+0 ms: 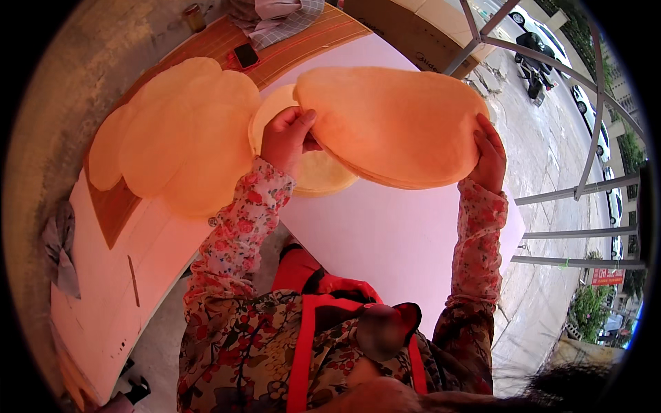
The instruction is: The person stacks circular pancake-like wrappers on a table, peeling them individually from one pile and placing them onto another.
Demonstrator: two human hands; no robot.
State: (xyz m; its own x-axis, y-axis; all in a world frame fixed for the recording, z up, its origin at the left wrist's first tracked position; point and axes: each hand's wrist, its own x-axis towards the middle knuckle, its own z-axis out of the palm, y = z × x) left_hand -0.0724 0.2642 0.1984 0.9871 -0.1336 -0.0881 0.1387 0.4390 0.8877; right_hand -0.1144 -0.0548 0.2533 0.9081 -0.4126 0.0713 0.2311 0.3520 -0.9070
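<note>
My left hand (286, 140) and my right hand (489, 155) hold up a stack of thin, round, yellow-orange flatbreads (396, 124), gripping it by opposite edges. The sheets look soft and smooth, and several layers show along the lower edge. The thumb of my left hand presses on the top sheet; the fingers of my right hand curl over the right rim. Partly hidden behind and below is another round stack of flatbreads (323, 176) on the pale table (365, 234). To the left, more flatbreads (196, 131) lie fanned out and overlapping.
On the brown striped mat (303, 41) lie a phone (246, 56) and a checked cloth (286, 20). A jar (195, 18) stands at the far left. Behind the table is a cardboard box (406, 31); a metal frame (585, 189) borders the right, with a motorcycle (536, 62) beyond.
</note>
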